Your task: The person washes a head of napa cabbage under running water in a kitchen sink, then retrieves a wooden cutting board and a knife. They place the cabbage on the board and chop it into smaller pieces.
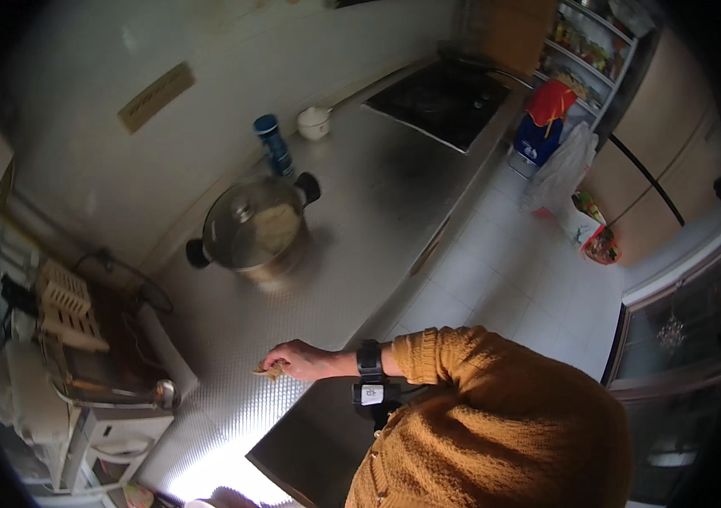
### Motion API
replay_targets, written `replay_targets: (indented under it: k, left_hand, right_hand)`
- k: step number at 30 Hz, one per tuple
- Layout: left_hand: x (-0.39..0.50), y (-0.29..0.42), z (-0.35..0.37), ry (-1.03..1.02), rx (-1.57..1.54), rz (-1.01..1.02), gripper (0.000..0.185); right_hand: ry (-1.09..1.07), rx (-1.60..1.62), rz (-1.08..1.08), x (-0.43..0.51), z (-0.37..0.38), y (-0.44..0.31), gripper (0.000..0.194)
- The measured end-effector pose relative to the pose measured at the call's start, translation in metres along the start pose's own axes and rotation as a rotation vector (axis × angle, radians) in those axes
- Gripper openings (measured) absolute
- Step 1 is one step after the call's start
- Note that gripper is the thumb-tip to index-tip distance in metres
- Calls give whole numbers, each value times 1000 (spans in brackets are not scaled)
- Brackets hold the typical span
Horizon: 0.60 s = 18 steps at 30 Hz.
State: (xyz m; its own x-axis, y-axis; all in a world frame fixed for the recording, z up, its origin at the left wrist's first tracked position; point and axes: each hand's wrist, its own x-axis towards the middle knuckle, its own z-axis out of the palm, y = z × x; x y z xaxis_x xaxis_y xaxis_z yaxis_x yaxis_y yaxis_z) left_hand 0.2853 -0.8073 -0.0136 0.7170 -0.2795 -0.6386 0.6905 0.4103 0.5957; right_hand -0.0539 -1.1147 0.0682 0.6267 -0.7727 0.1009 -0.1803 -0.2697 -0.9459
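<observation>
My right hand (297,359) is over the textured metal countertop (335,298), close to its front edge. Its fingers are closed on a small crumpled tan piece (273,370), perhaps a cloth; its underside is hidden. A black band with a small white tag circles the wrist. Farther back on the counter stands a metal pot (271,267) with two black handles. Its glass lid (227,222) is on, and something pale shows through it. My left hand is out of view.
Behind the pot are a blue cylindrical container (276,149) and a white lidded pot (314,124). A black cooktop (440,98) lies farther along. At left stand a dish rack (71,305) and a white cabinet (116,438). Bags (560,162) rest on the tiled floor.
</observation>
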Motion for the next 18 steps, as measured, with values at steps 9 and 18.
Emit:
replay_targets:
  k: [9,18]
  left_hand:
    - [-146,-187,138,-748,395,-386,39]
    - [-408,-425,274,-1311,741,-581,30]
  right_hand:
    - [201,170,117,-100,-153,-8,28]
    - [424,63,-35,-214,-297,10,20]
